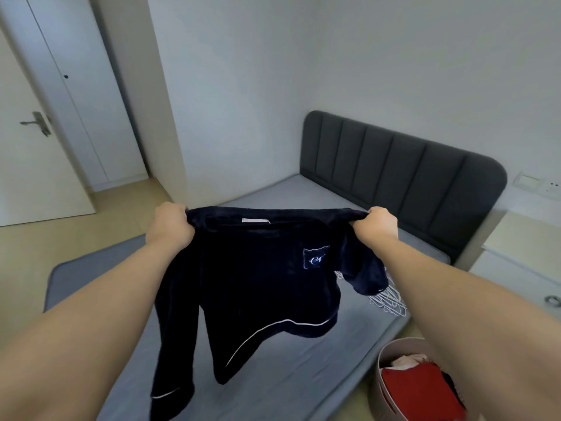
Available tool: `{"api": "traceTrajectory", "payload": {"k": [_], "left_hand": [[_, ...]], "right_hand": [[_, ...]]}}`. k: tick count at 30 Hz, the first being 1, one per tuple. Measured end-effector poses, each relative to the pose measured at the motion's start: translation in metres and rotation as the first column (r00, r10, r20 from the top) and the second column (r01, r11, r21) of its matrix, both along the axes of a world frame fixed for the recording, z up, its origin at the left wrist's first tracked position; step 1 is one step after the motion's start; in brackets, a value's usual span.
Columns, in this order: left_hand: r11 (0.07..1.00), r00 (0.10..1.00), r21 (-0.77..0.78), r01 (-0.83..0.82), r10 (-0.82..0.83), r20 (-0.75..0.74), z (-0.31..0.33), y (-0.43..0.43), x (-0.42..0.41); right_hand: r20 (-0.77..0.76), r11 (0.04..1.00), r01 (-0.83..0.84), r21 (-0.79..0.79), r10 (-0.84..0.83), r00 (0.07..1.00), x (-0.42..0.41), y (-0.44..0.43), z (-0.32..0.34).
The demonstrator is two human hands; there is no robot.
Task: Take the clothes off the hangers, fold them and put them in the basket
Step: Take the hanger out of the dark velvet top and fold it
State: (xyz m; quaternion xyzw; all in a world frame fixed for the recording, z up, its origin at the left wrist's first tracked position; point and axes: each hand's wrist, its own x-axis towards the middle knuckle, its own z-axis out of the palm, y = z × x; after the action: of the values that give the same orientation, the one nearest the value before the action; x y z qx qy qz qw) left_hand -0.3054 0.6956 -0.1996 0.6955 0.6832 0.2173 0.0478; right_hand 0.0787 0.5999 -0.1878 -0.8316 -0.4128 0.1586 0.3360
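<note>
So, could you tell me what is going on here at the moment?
A person holds a dark navy top up over the bed, with the left hand and the right hand each gripping a shoulder. It is off its hanger and not yet folded. White hangers lie piled on the bed, and the basket beside it already holds red clothes.

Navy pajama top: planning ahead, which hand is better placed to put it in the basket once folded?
Likely the right grip: the basket sits low on the person's right, beside that forearm; the left grip holds the navy pajama top's far shoulder.
</note>
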Motion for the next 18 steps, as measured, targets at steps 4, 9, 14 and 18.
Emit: {"api": "traceTrajectory", "payload": {"k": [4, 9, 14, 18], "left_hand": [[0.992, 0.989, -0.030, -0.122, 0.119, -0.085, 0.001, -0.008, -0.003], [0.976, 0.942, -0.157, -0.154, 0.193, 0.275, -0.010, 0.004, -0.010], [0.948, 0.626, -0.319, 0.003, 0.246, 0.740, -0.016, -0.003, 0.001], [0.945, 0.435, -0.297, 0.141, 0.210, 0.875, -0.020, -0.009, 0.011]], "right_hand": [[0.246, 0.997, -0.024, -0.069, 0.040, 0.968, 0.006, -0.008, -0.005], [0.523, 0.979, -0.088, -0.184, 0.173, 0.835, 0.003, -0.016, -0.012], [0.425, 0.994, -0.017, -0.111, 0.063, 0.903, 0.002, -0.017, -0.014], [0.101, 0.998, 0.042, -0.050, -0.036, 0.994, 0.004, -0.014, -0.019]]}}
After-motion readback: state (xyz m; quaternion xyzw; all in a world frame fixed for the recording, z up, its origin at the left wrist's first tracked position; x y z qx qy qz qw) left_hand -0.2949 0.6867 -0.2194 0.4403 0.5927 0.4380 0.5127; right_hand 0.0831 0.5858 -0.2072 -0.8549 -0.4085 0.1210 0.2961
